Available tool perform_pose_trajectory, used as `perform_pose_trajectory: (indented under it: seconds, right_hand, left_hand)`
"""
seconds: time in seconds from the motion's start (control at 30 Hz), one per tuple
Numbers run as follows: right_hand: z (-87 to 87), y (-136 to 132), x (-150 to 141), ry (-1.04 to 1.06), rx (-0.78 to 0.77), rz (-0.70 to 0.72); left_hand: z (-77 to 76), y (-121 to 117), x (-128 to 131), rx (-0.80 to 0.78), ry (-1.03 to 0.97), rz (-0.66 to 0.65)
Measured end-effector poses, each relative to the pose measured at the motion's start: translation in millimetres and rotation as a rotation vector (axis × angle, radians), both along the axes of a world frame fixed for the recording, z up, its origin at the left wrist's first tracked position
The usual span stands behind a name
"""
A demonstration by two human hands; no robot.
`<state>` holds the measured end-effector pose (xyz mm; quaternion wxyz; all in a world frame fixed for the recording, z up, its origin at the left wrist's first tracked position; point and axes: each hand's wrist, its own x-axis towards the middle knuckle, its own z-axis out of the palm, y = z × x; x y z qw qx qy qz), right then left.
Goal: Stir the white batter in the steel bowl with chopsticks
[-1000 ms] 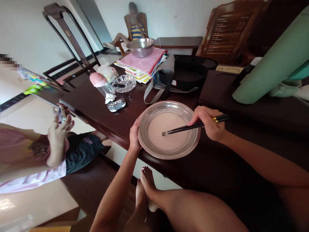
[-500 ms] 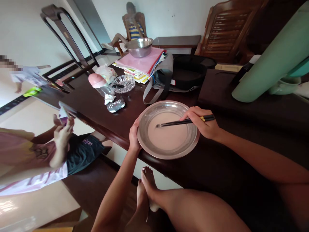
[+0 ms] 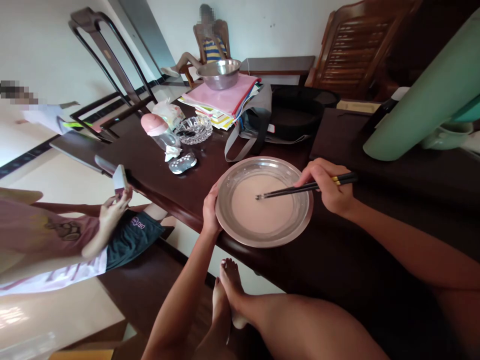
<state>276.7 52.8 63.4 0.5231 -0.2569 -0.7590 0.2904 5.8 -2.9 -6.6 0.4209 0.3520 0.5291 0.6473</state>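
Right hand [image 3: 332,187]: closed around a pair of black chopsticks [image 3: 288,190], high on the shafts near the gold bands.
Left hand [image 3: 212,207]: gripping the left rim of a steel basin [image 3: 264,242]; fingers underneath hidden.
Basin site: on the dark wood table [image 3: 140,160], close by the edge nearest the person's legs.
Basin look: round, wide flat rim, shiny sloping wall; pale streaks and specks above the liquid line.
Batter-like liquid [image 3: 258,217]: pale pinkish beige, opaque, smooth and even, covering the basin floor.
Chopstick tips: silvery, whitish smears, over the middle of the liquid, pointing left; cannot tell whether they dip in.
Along the table's left edge: dotted grey-and-white object [image 3: 183,163], crumpled tissue [image 3: 173,153], pink-topped bottle [image 3: 155,127], cut-glass dish [image 3: 194,131].
Toward the far edge: second steel bowl [image 3: 218,77] on a pink folder [image 3: 225,97] topping a paper stack; grey-and-black bag [image 3: 257,120] just beside.
Right side: tall green cylinder [image 3: 416,95], tilted in view, well apart from the basin.
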Motion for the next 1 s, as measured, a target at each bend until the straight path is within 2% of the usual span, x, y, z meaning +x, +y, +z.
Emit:
perform_pose_trajectory:
  seconds: [0.07,0.13,0.23,0.33,0.4,0.5,0.6,0.7,0.77,0.87,0.93,1.0]
  right_hand:
    - [-0.4,-0.7,0.3,0.030,-0.008,0.056]
    - [-0.5,-1.0,-0.7,-0.040,0.020,0.083]
    - [0.1,0.4,-1.5,-0.129,0.063,0.022]
    - [1.2,0.6,0.7,-0.025,0.026,-0.028]
    - [1.8,-0.6,1.3,0.014,-0.002,0.020]
    - [1.9,-1.1,-0.9,-0.109,0.030,0.094]
    - [0.8,1.1,-2.0,-0.167,0.098,0.027]
    - [-1.4,1.6,0.9,-0.066,0.075,-0.032]
    - [-2.5,0.0,2.4,0.000,0.047,0.032]
    - [-2.1,-2.2,0.9,-0.079,0.072,0.117]
    - [-0.5,-2.0,-0.8,-0.140,0.101,0.080]
    - [1.3,-1.2,-1.0,-0.116,0.090,0.010]
  left_hand:
    - [-1.0,0.3,-1.0,0.008,0.006,-0.007]
    - [-1.8,0.6,-1.8,0.020,0.017,0.001]
    - [-1.4,0.6,-1.3,0.022,0.009,0.009]
    - [-0.3,0.3,0.1,0.017,-0.010,-0.008]
    - [-0.3,0.1,0.4,0.015,-0.017,-0.013]
    - [-0.8,-0.1,0.1,0.015,-0.007,0.011]
    - [-0.5,-0.2,0.0,0.016,-0.003,0.019]
    - [0.1,-0.1,0.3,0.008,-0.002,0.006]
    - [0.0,0.1,0.3,0.002,0.010,0.015]
    - [-0.8,0.1,-0.1,0.008,0.013,0.020]
    - [-1.2,0.0,-0.1,0.016,0.004,0.010]
    - [-1.2,-0.2,-0.1,0.017,0.001,0.009]
